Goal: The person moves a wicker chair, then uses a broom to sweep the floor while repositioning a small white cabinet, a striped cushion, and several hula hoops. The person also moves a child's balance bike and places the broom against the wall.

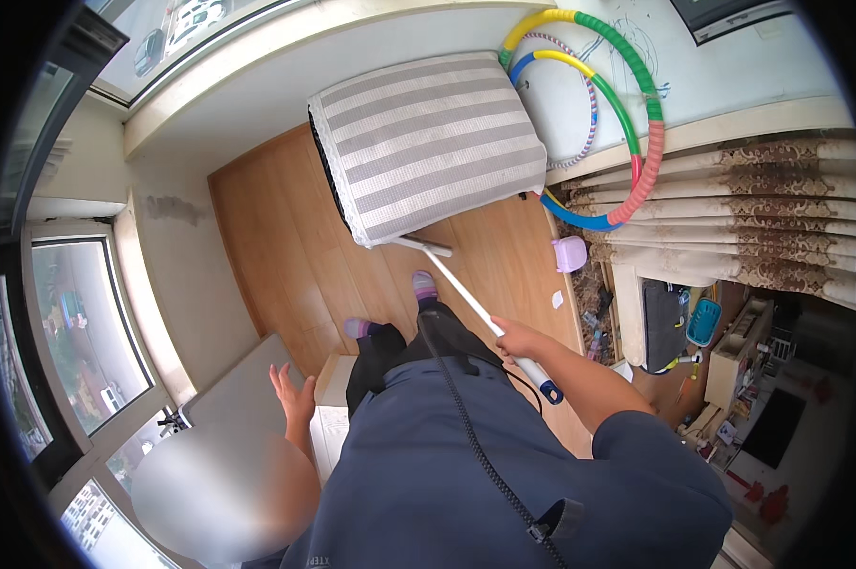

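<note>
My right hand point(519, 338) is wrapped around the white pole of a flat floor mop point(463, 289). The pole slants down and away from a dark blue end cap beside my hip. Its flat head point(428, 247) lies on the wooden floor, the left part close to or under the edge of a grey-and-white striped cloth point(428, 142). That cloth drapes over a boxy object, hiding most of it. Raised at my left side, my left hand point(292, 398) has its fingers apart and holds nothing. Near it is a grey panel point(236, 398).
Several hula hoops point(655, 142) lean on the wall right of the covered object. A small purple container point(569, 254) and a white scrap point(557, 299) lie on the floor point(278, 235). Patterned curtains point(755, 213) hang at right. Windows point(93, 327) line the left.
</note>
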